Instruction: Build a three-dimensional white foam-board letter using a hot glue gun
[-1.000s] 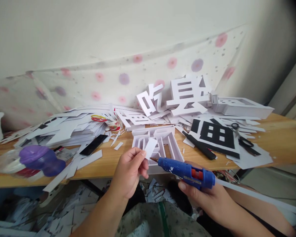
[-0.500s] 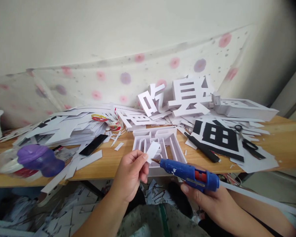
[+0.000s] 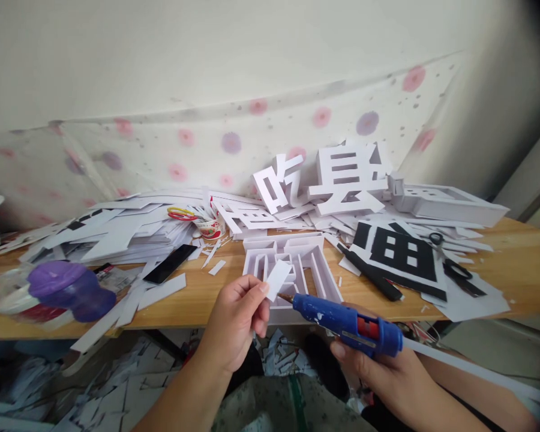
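Note:
Between thumb and fingers, my left hand (image 3: pixel 240 318) pinches a small white foam board strip (image 3: pixel 279 279), tilted up over the table's front edge. My right hand (image 3: pixel 378 366) is wrapped round a blue glue gun (image 3: pixel 342 321), whose tip points left, close to the strip's lower right edge; whether it touches I cannot tell. A long white glue stick (image 3: pixel 472 366) runs out of the gun's back end. Behind both hands lies a white open-walled foam board letter (image 3: pixel 326 277), partly hidden by the strip and the gun.
Finished white letters (image 3: pixel 348 180) stand at the back. To the right lie a black-and-white cut sheet (image 3: pixel 398 255), a black utility knife (image 3: pixel 373 273) and scissors (image 3: pixel 454 267). On the left are a phone (image 3: pixel 170 264), a purple cup (image 3: pixel 72 291), a tub of strips (image 3: pixel 210 228) and stacked boards (image 3: pixel 130 231).
The view has shifted very slightly. Both hands keep nearly the same place, with the strip and the glue gun tip still close together.

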{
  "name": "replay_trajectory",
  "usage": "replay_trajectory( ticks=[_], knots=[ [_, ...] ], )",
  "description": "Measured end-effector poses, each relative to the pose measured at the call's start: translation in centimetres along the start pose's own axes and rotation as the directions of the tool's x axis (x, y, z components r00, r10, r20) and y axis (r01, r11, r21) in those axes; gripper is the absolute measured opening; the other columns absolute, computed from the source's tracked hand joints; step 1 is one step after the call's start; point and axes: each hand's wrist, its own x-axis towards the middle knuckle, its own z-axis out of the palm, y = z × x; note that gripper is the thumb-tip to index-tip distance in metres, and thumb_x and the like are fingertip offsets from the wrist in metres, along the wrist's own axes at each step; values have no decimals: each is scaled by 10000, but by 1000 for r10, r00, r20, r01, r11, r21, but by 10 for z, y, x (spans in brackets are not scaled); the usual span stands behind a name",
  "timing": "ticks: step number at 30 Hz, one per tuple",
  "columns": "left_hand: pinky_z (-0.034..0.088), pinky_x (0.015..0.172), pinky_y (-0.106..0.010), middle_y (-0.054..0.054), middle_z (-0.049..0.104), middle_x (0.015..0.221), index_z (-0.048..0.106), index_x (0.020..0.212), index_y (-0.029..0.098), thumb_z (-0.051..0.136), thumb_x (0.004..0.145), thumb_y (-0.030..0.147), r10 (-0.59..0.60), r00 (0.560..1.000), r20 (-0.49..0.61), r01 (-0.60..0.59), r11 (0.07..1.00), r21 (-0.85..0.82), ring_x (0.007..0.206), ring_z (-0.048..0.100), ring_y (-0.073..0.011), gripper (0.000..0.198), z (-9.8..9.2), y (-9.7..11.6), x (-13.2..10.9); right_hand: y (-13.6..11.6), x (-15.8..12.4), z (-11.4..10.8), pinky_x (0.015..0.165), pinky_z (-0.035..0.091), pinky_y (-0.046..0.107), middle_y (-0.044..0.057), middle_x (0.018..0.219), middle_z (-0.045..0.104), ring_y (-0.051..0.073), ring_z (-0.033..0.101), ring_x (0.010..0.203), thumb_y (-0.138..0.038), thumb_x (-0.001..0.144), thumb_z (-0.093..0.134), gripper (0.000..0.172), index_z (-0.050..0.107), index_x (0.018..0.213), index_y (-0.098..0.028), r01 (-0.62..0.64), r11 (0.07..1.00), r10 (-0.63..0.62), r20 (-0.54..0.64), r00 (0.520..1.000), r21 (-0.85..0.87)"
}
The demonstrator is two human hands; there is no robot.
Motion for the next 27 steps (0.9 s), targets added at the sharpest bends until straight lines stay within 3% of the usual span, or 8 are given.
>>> replay_trajectory(
  ticks=[5,9,11,19,27],
  knots=[
    [325,349,-154,73,492,407,507,610,166,727,723,397,0,1000,24,0,1000,1,314,352,-28,339,-1,1,-2,-7,5,-2,778,587,385,80,897,724,270,682,853,-473,769,698,298,721,914,-214,-21,999,20,-17,1000,-38],
    [324,349,-155,73,487,404,503,607,167,731,719,403,-1,1000,29,0,1000,5,314,351,-30,347,0,2,-3,-15,10,-5,600,573,291,36,689,661,195,633,644,-467,796,658,276,664,712,-205,8,999,-7,26,1000,-52],
    [320,349,-155,73,485,404,503,609,168,730,721,407,-1,999,34,1,1000,7,314,349,-29,348,1,3,-3,-17,11,-6,580,561,272,20,636,628,183,616,620,-453,796,662,279,643,667,-205,5,999,-5,4,1000,-51],
    [319,360,-164,73,470,404,489,601,172,727,719,420,-12,999,50,10,1000,22,319,338,-30,363,4,3,-4,-17,11,-6,632,573,288,18,673,635,186,627,657,-452,788,675,268,644,680,-209,-13,999,16,-61,998,43],
    [296,358,-159,76,458,397,479,610,177,715,735,422,-6,998,60,3,999,46,320,329,-32,363,1,2,-6,-10,9,-13,665,583,369,54,700,652,262,659,757,-524,789,667,328,732,951,-246,-66,998,66,-65,996,3]
  ],
)
